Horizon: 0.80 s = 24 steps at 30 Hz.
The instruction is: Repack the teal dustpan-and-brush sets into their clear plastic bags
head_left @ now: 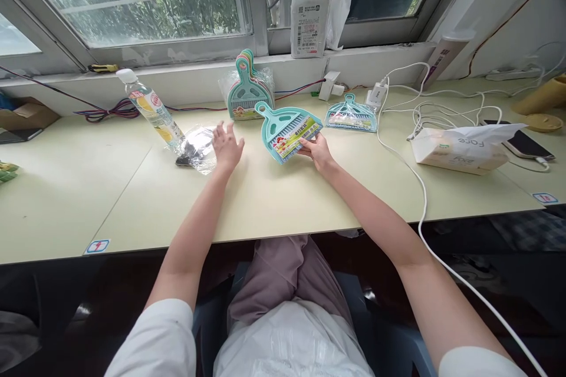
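Note:
A teal mini dustpan and brush set point(289, 129) with a colourful printed label is tilted above the table, and my right hand point(319, 152) grips its lower right corner. My left hand point(227, 146) is raised with fingers spread, holding nothing. Beside it lies crumpled clear plastic wrap point(201, 144). Against the wall stands a stack of similar dustpan sets point(248, 91), partly in clear plastic. Another wrapped dustpan set point(351, 115) lies to the right, near a white charger.
A drink bottle point(150, 107) leans at left over a dark object. On the right are a tissue pack point(460, 147), a phone point(524, 144) and a loose white cable point(422, 188) crossing the table edge. A yellow cutter point(103, 68) and a white package point(309, 17) rest on the windowsill.

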Available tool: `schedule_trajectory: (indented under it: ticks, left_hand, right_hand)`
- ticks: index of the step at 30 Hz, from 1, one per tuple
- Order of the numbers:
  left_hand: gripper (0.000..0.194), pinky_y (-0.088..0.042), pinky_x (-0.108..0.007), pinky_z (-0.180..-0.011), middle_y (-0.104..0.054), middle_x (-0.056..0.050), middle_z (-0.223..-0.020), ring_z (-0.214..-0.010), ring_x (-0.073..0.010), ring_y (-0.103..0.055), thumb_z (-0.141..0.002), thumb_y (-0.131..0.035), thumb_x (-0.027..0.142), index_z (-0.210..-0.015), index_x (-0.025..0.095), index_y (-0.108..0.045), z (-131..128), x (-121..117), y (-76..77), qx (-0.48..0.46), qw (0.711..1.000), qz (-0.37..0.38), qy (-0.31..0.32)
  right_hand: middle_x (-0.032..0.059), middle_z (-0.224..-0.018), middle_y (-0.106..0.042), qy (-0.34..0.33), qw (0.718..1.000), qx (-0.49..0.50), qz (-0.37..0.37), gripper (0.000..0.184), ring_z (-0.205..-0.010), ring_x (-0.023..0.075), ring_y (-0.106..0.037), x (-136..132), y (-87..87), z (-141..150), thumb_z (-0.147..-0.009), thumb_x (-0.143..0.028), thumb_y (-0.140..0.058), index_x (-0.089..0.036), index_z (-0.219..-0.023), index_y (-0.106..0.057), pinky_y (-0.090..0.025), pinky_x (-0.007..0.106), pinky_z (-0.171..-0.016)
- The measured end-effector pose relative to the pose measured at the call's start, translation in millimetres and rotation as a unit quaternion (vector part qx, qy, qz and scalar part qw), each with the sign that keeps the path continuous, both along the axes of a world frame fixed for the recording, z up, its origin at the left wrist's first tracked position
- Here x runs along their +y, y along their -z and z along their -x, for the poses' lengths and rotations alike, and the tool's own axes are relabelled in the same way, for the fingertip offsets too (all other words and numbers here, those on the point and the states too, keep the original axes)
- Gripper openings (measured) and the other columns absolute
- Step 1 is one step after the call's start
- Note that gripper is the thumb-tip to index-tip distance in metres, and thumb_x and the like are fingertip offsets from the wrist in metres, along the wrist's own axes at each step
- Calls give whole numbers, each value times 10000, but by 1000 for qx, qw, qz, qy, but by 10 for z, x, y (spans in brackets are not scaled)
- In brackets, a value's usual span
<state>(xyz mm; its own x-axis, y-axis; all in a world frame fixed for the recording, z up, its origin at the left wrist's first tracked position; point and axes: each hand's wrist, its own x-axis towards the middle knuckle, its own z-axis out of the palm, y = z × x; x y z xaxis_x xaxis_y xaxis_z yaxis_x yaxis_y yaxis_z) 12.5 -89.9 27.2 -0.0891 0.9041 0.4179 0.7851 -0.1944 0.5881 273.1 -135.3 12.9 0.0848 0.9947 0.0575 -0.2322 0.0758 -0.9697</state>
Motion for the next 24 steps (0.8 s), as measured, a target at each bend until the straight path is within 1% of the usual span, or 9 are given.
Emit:
schedule_trajectory:
  ticks: [2,4,7,10,15,17,20,22,24]
  left_hand:
    - [477,-233,-573,-1081,-352,-186,-1482,-1392,-415,-228,-783,-598,272,-1249,184,-551,168,41,15,93,993,41,-63]
    - [371,-277,-571,-1046,-478,-191,-1388,-1309,-409,-371,-815,-525,224,-1169,175,-623,269,62,32,135,982,110,-70]
    - [381,-373,-486,-988,-610,-152,-1227,-1192,-350,-506,-795,-473,123,-1112,200,-671,287,57,45,150,977,146,-38]
    - [439,-424,-425,-937,-650,-128,-1134,-1118,-309,-557,-741,-450,47,-1072,209,-688,205,7,33,167,979,121,8]
    - [290,-469,-399,-851,-670,-123,-935,-1005,-294,-591,-723,-480,76,-816,210,-719,10,-136,-56,186,974,118,56]
    - [268,-455,-429,-860,-657,-147,-983,-1035,-316,-569,-776,-465,125,-869,195,-706,-46,-176,-91,200,976,86,16]
    - [321,-417,-490,-893,-599,-203,-1135,-1135,-368,-495,-845,-471,272,-1097,158,-632,-37,-169,-88,230,970,6,-75]
    - [412,-403,-510,-901,-559,-236,-1201,-1166,-394,-467,-834,-510,340,-1183,132,-581,38,-118,-42,248,964,9,-97]
    - [379,-402,-508,-897,-568,-251,-1185,-1146,-399,-489,-839,-490,299,-1153,118,-600,136,-50,19,265,958,52,-93]
  right_hand:
    - [12,-928,-697,3,1000,4,7,305,-817,176,-709,1,-3,-3,-784,-233,-658,-247,-1015,-459,-612,417,-819]
    - [9,-907,-700,5,1000,9,12,304,-799,173,-710,-2,-8,4,-781,-223,-656,-245,-1014,-463,-613,415,-818]
    - [13,-896,-700,-1,1000,16,13,294,-783,169,-709,-19,-25,20,-780,-206,-651,-235,-1012,-473,-611,410,-826]
    - [12,-886,-698,-8,1000,16,13,292,-781,166,-707,-40,-47,31,-779,-184,-652,-230,-1008,-478,-610,409,-830]
    - [17,-874,-698,-1,1000,8,23,294,-764,168,-704,-39,-51,25,-773,-175,-664,-225,-998,-483,-618,402,-802]
    - [22,-894,-702,-4,1000,6,22,294,-778,169,-707,-33,-42,19,-775,-176,-660,-225,-1007,-486,-618,395,-802]
    - [25,-930,-707,-12,1000,1,15,304,-821,175,-710,-36,-30,15,-778,-185,-656,-229,-1032,-496,-620,389,-800]
    - [27,-939,-709,-14,1000,-1,16,312,-839,181,-711,-47,-29,18,-773,-195,-662,-231,-1039,-504,-621,388,-794]
    - [26,-920,-712,-19,1000,-5,20,313,-821,184,-714,-58,-35,25,-767,-200,-669,-230,-1034,-510,-621,392,-790]
